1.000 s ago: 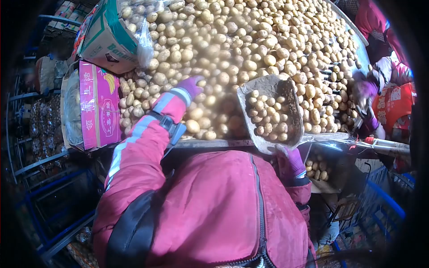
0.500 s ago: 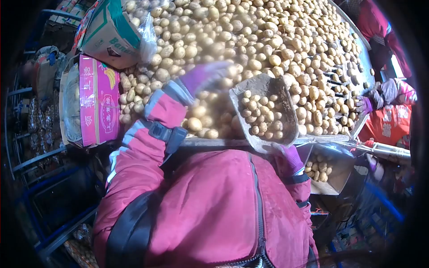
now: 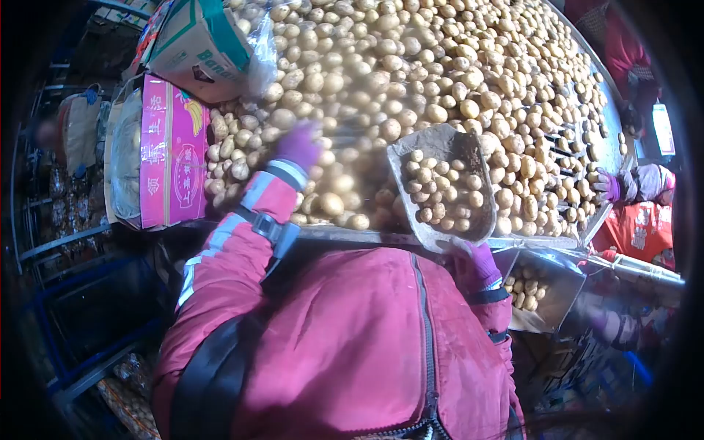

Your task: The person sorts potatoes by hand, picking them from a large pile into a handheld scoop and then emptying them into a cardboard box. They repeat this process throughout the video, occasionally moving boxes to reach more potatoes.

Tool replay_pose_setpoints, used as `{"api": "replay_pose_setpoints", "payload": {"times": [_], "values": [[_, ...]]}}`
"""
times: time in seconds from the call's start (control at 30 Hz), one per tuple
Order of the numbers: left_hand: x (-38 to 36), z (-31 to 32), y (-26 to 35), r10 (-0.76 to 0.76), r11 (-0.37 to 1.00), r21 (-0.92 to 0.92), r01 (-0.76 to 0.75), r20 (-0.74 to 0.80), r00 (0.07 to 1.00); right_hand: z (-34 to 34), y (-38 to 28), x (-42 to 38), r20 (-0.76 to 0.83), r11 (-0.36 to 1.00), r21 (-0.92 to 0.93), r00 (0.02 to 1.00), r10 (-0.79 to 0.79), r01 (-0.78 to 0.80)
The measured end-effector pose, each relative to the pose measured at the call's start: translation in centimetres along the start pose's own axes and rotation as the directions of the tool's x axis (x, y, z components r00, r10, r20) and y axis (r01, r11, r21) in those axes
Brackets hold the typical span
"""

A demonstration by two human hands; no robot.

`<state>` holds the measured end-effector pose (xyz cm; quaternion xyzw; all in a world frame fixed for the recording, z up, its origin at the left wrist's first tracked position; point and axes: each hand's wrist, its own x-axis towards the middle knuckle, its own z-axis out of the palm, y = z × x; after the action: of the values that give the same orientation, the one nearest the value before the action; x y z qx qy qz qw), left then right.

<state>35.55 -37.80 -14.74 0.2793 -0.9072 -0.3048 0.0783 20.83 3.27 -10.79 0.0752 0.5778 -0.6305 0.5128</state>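
In the head view, the right purple-gloved hand (image 3: 477, 265) grips the near end of a worn grey scoop (image 3: 442, 183) full of small round potatoes; its long axis runs away from the body, mouth outward. The left purple-gloved hand (image 3: 299, 147), blurred, is at the heaped yellow-brown potatoes (image 3: 469, 108); whether open or closed, I cannot tell.

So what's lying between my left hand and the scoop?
In the head view, loose potatoes lie between the left hand and the scoop. The stretch isn't bare, though part of it is too blurred to make out each one.
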Motion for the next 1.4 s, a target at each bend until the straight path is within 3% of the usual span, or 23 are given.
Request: {"api": "replay_pose_setpoints", "payload": {"times": [0.03,0.07,0.13,0.2,0.23,0.27,0.3,0.33,0.43,0.47,0.5,0.53,0.8,0.87,0.9,1.0,1.03,1.1,1.17,1.23,1.27,1.33,1.4], "values": [[-0.2,1.4,0.4,0.219,0.958,0.200,-0.207,-0.039,0.975,0.0,0.0,0.1,0.011,0.999,-0.036,1.000,-0.001,0.001],[-0.7,2.3,2.0,0.212,0.976,0.023,-0.214,0.080,0.974,0.0,0.0,0.2,0.023,0.997,-0.072,1.000,-0.001,0.003],[-1.6,1.8,4.3,0.212,0.976,0.015,-0.218,0.178,0.961,-0.7,-0.2,0.2,0.084,0.959,-0.277,0.996,-0.034,0.056],[-1.0,0.8,0.2,0.249,0.965,0.071,-0.253,0.061,0.967,-0.7,-0.4,0.2,0.102,0.924,-0.367,0.992,-0.075,0.108],[-0.5,-0.9,0.5,0.047,0.989,-0.145,-0.030,0.116,0.992,-0.3,-0.6,-0.2,0.130,0.886,-0.431,0.983,-0.127,0.172],[0.1,-2.7,0.9,-0.157,0.919,-0.337,0.206,0.166,0.974,0.1,-0.9,-0.5,0.157,0.840,-0.490,0.971,-0.179,0.234],[0.5,-3.4,-0.6,-0.106,0.981,-0.156,0.119,0.085,0.991,0.6,-1.6,-0.9,0.223,0.738,-0.581,0.940,-0.259,0.341],[1.3,-3.3,-1.0,-0.084,0.991,-0.101,0.091,0.068,0.994,1.0,-2.0,-1.2,0.296,0.614,-0.656,0.898,-0.325,0.438],[3.3,-0.2,-3.0,0.067,0.991,-0.119,-0.058,0.071,0.995,1.2,-1.7,-0.9,0.068,0.962,-0.263,0.996,-0.053,0.069],[4.4,0.5,-3.3,0.395,0.874,0.268,-0.405,0.091,0.914,1.2,-1.8,-0.9,0.078,0.968,-0.243,0.996,-0.041,0.058],[5.1,1.6,-3.5,0.643,0.509,0.582,-0.634,0.234,0.730,1.1,-1.8,-1.0,0.087,0.974,-0.222,0.996,-0.028,0.047],[5.1,2.8,-1.5,0.309,0.883,0.313,-0.351,0.176,0.935,1.1,-1.8,-1.1,0.097,0.979,-0.200,0.995,-0.016,0.035],[6.6,6.5,2.3,0.133,0.903,0.381,-0.198,0.191,0.973,1.7,-2.4,-1.3,0.046,0.819,-0.569,0.997,-0.061,0.076],[6.5,7.0,2.8,0.094,0.923,0.353,-0.154,0.182,0.979,2.0,-2.8,-1.0,0.152,0.686,-0.694,0.976,-0.154,0.216],[6.3,7.1,2.8,0.057,0.939,0.322,-0.123,0.206,0.977,1.9,-3.0,-0.7,0.256,0.549,-0.765,0.941,-0.220,0.336],[5.5,6.6,2.6,0.091,0.983,0.143,-0.119,0.185,0.979,0.9,-1.9,0.9,0.462,0.190,-0.813,0.809,-0.364,0.550],[5.5,6.5,2.4,0.112,0.987,0.096,-0.127,0.154,0.982,0.7,-1.6,1.1,0.476,0.162,-0.810,0.793,-0.380,0.564],[6.3,5.9,1.7,-0.098,0.901,-0.365,0.234,0.354,0.930,0.2,-1.0,1.0,0.463,0.189,-0.808,0.799,-0.384,0.558],[6.7,3.6,3.6,-0.207,0.586,-0.606,0.538,0.530,0.822,0.1,-0.9,0.5,0.460,0.233,-0.789,0.799,-0.388,0.568],[5.3,1.8,7.2,0.014,0.769,-0.573,0.282,0.457,0.889,0.4,-1.4,0.0,0.524,0.205,-0.746,0.748,-0.407,0.634],[4.5,1.2,9.2,0.111,0.863,-0.493,0.111,0.399,0.910,0.4,-1.3,-0.1,0.469,0.334,-0.724,0.785,-0.405,0.604],[4.1,1.7,9.2,0.325,0.872,-0.442,-0.211,0.202,0.924,0.1,-0.7,-0.2,0.356,0.569,-0.637,0.853,-0.382,0.521],[2.5,1.3,6.9,0.382,0.906,-0.282,-0.316,0.219,0.898,-0.7,-0.2,0.3,0.279,0.744,-0.518,0.906,-0.319,0.422]]}}
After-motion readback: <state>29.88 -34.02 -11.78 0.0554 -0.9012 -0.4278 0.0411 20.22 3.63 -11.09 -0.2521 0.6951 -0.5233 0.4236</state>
